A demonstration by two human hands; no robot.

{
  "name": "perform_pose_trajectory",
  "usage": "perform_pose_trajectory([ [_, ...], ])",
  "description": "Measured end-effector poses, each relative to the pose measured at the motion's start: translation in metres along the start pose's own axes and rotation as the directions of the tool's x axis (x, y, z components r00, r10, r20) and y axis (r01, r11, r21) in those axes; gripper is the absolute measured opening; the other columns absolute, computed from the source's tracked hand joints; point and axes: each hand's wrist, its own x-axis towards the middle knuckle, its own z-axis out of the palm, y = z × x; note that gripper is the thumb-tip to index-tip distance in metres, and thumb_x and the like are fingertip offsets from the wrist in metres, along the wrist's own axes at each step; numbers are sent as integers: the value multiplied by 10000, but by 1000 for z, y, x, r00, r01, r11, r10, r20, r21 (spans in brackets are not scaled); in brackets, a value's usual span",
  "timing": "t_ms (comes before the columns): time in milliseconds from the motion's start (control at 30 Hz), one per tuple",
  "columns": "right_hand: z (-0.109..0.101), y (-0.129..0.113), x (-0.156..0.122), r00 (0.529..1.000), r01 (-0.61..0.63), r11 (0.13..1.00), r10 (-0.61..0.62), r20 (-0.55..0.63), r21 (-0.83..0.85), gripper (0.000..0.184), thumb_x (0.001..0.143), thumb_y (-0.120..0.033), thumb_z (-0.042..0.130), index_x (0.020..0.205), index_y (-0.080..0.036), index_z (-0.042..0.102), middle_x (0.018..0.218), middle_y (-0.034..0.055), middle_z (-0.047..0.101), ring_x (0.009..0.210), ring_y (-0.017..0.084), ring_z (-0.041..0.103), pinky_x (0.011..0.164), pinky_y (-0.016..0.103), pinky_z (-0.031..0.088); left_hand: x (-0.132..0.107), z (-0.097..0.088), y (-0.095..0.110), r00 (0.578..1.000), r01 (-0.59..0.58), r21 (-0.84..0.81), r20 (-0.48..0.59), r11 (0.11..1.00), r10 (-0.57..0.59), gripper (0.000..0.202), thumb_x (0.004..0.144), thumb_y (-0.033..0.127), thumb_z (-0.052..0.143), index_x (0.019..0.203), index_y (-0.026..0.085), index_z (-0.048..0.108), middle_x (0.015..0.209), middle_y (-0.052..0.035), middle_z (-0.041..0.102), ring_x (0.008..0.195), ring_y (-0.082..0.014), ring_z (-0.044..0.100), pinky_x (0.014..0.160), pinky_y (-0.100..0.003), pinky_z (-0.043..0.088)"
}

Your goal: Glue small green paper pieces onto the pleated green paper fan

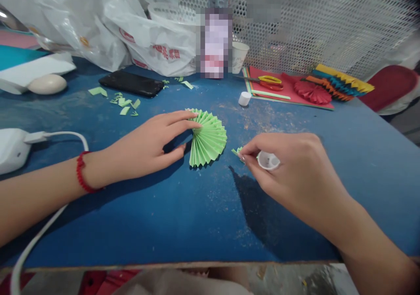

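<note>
Two hands working over blue worktop (pixel 131 225): left hand (pixel 144 144) steadying pleated green fan (pixel 210 137), fingers (pixel 183 121) spread along its edge; right hand (pixel 288 172) cradling white cap (pixel 269 160), fingertips (pixel 244 151) pinching green scrap (pixel 236 151) just beside fan.

1. We log a blue worktop (pixel 210 225), speckled with dust.
2. We see a black smartphone (pixel 131 83) just beside green paper scraps (pixel 123 102).
3. We note red-and-yellow scissors (pixel 271 83) on a red card sheet (pixel 262 73), near a red pleated paper rosette (pixel 312 92) and a multicoloured pleated paper strip (pixel 341 81).
4. Behind: white plastic bags (pixel 157 37), a paper cup (pixel 240 57), perforated metal mesh (pixel 328 24).
5. Left: white power adapter (pixel 13 148), cable attached.
</note>
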Motion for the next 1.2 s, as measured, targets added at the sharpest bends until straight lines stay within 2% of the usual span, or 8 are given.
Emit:
perform_pose_trajectory([
  [100, -1, -1, -1, 1000, -4, 1000, 4, -2, -7, 154, 775, -113, 630, 758, -220, 739, 706, 0, 738, 639, 180, 684, 634, 290, 453, 0, 3, -3, 1000, -22, -59, -7, 998, 22, 433, 964, 343, 526, 1383, 233, 523, 1570, -119, 444, 1450, -303, 435, 1163, -504, 421],
  [233, 0, 0, -1, 1000, 10, 1000, -10, -9, -7, 157, 784, -118, 627, 738, -226, 731, 716, 6, 742, 649, 188, 688, 642, 295, 460, 2, 2, 0, 996, -67, -101, -66, 993, 61, 330, 975, 352, 545, 1285, 252, 604, 1431, -83, 597, 1316, -247, 575, 1110, -417, 483],
  [367, 1, 1, -3, 999, 39, 999, -39, -36, -25, 143, 790, -125, 635, 750, -227, 727, 735, -1, 749, 649, 187, 691, 652, 299, 467, 2, -3, 4, 994, -91, -79, -65, 993, 86, 279, 950, 349, 609, 1202, 238, 657, 1301, -81, 685, 1210, -244, 638, 1048, -422, 516],
  [600, 3, 1, -5, 996, 69, 997, -70, -47, -30, 145, 813, -139, 621, 785, -226, 734, 745, 10, 752, 637, 190, 691, 629, 301, 463, -1, -4, 7, 992, -94, -154, -97, 984, 80, 220, 943, 308, 639, 1148, 242, 686, 1200, -60, 710, 1115, -204, 658, 968, -332, 534],
  [767, 0, 1, -6, 994, 84, 996, -86, -62, -38, 143, 822, -144, 621, 776, -234, 723, 754, 10, 758, 642, 206, 700, 612, 316, 458, -4, -5, 19, 992, -104, -159, -89, 982, 91, 175, 956, 285, 606, 1107, 258, 692, 1155, -45, 699, 1049, -194, 661, 893, -292, 523],
  [867, -5, 2, -6, 992, 84, 995, -89, -94, -62, 135, 833, -171, 632, 775, -251, 725, 767, 14, 764, 654, 215, 704, 602, 322, 455, -8, -6, 31, 989, -136, -95, -76, 986, 129, 150, 970, 271, 579, 1078, 262, 683, 1130, -35, 690, 1034, -192, 646, 887, -312, 502],
  [1000, -10, 5, -5, 992, 76, 997, -77, -101, -14, 125, 846, -211, 665, 771, -275, 741, 741, -10, 756, 630, 183, 692, 570, 292, 458, -15, -8, 47, 981, -153, 120, -99, 981, 165, 131, 977, 276, 556, 1037, 254, 669, 1055, -17, 698, 968, -210, 635, 967, -427, 428],
  [1200, -16, 12, -5, 992, 86, 991, -94, 83, 100, 123, 833, -210, 693, 770, -291, 761, 680, -39, 731, 549, 132, 646, 528, 251, 461, -21, -9, 55, 980, -142, 214, -104, 966, 167, 123, 940, 284, 574, 997, 280, 683, 981, 20, 705, 871, -192, 648, 1066, -466, 402],
])
